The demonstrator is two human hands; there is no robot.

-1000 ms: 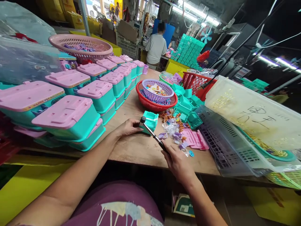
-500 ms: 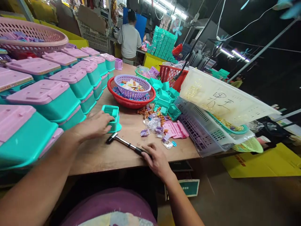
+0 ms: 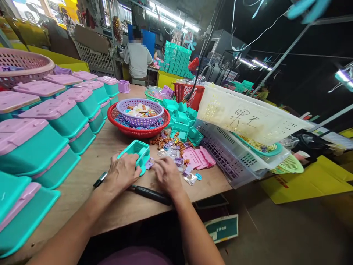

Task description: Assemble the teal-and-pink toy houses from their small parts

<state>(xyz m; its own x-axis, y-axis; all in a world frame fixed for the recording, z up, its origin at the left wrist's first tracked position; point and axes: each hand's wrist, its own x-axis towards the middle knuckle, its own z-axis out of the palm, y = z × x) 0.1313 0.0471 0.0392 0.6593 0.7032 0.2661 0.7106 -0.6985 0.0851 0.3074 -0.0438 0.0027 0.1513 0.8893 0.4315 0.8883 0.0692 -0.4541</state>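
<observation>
Teal box [image 3: 138, 151] tilted in left hand [image 3: 122, 172] grip, right hand [image 3: 167, 176] beside.

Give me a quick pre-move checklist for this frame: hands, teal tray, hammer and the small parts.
1. Left hand grips the teal tray: ok.
2. Tray tilted, not flat on the table: ok.
3. Right hand free of the hammer, resting on the loose small parts: ok.
4. Hammer lies on the table under both wrists: ok.
5. Part held in right fingers: cannot tell.
</observation>
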